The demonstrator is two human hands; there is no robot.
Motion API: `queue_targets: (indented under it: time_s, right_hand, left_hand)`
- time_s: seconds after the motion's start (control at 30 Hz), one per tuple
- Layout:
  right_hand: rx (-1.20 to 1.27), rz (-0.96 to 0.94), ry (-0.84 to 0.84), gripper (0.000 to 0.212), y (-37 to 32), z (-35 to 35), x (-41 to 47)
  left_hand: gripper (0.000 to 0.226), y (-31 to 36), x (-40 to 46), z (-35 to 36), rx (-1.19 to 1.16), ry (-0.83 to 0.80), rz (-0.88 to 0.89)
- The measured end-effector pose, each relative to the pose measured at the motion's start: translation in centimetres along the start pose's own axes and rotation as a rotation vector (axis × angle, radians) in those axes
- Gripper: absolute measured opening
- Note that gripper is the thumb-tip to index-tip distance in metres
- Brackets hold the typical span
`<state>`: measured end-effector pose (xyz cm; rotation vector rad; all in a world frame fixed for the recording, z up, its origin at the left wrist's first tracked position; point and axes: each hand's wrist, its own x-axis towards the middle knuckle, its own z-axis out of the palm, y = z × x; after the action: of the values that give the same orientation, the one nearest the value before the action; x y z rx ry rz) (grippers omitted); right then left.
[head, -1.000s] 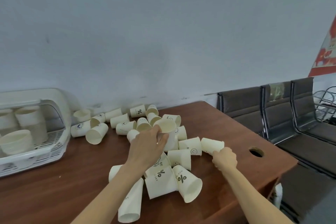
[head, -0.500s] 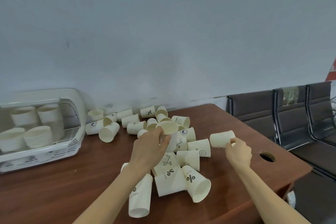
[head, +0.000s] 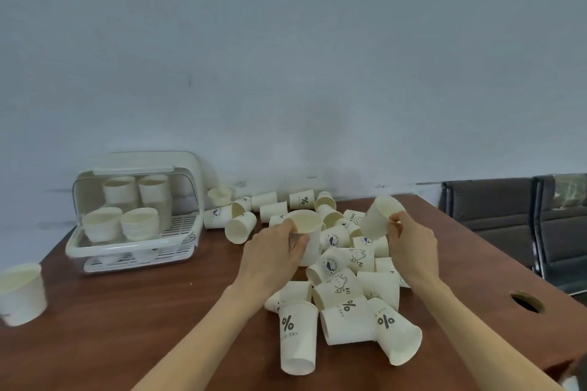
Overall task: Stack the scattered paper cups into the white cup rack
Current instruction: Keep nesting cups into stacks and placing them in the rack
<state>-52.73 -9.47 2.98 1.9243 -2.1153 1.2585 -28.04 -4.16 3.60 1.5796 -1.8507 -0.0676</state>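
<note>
Nearest, loose paper cups point(head: 346, 301) litter the tabletop point(head: 111, 327). Just beyond, the left hand point(head: 273, 254) grips an upright cup point(head: 305, 233); the right hand point(head: 413, 247) pinches a tilted cup point(head: 379, 216). Misaligned nesting could crumple rims. Left of the pile, the white cup rack point(head: 133, 216) holds stacks.

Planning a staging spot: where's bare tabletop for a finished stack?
Free: wood between the white cup rack and the cup pile, and the near-left stretch beside the lone cup. Also right of the pile, before the cable hole. Crowded: centre, back to the wall.
</note>
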Motion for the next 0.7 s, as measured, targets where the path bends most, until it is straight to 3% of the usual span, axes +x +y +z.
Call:
queue_targets:
  time_s: [0.7]
  right_hand:
    - [0.102,-0.362,-0.161,0.012,-13.1,8.1,-4.0]
  left_hand:
    - [0.024,-10.5,-4.2,-7.1,0.003,0.166,-0.147]
